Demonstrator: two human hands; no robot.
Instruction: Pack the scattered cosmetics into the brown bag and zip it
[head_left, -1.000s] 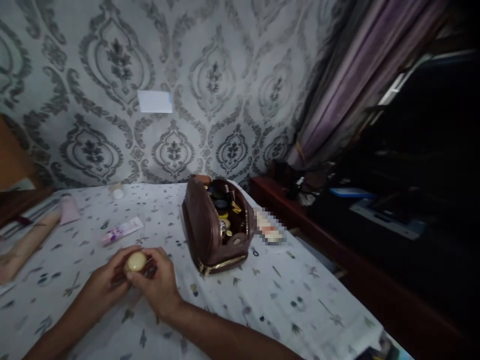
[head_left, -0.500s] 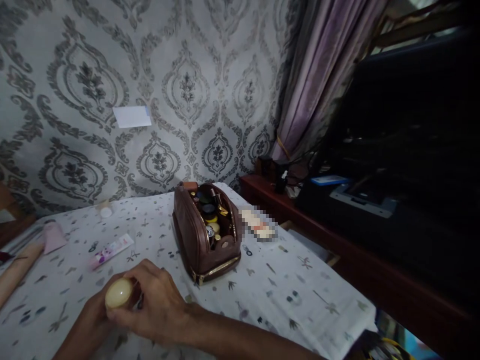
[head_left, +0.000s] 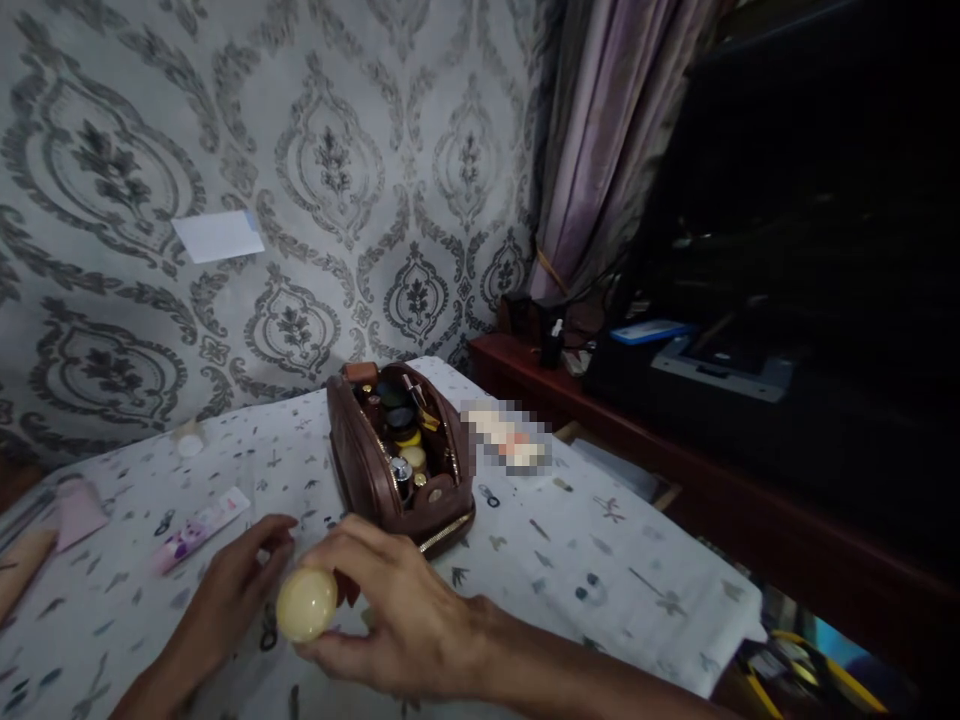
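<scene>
A small round container with a shiny cream-coloured lid (head_left: 307, 604) sits between the thumb and fingers of my right hand (head_left: 390, 610), its top turned towards me. The rest of its body is mostly hidden by the fingers. Just left of it, my left hand (head_left: 236, 585) holds nothing, its fingers loosely bent and apart from the thumb. Beyond my right hand stands a brown leather toiletry bag (head_left: 367, 470), unzipped, with several jars and bottles inside. A white and purple tube (head_left: 199, 530) lies on the cloth past my left hand.
The white patterned cloth (head_left: 585, 560) covers the table. A pink tube (head_left: 79, 512) lies at far left, and a small pale tube with a white cap (head_left: 189, 442) near the wall. A blurred-out item (head_left: 506, 438) lies right of the bag. A dark red cabinet (head_left: 517, 370) borders the right.
My left hand has come off the cream-lidded container, which my right hand alone now holds, further right and closer to the bag. The view has turned slightly to the right.
</scene>
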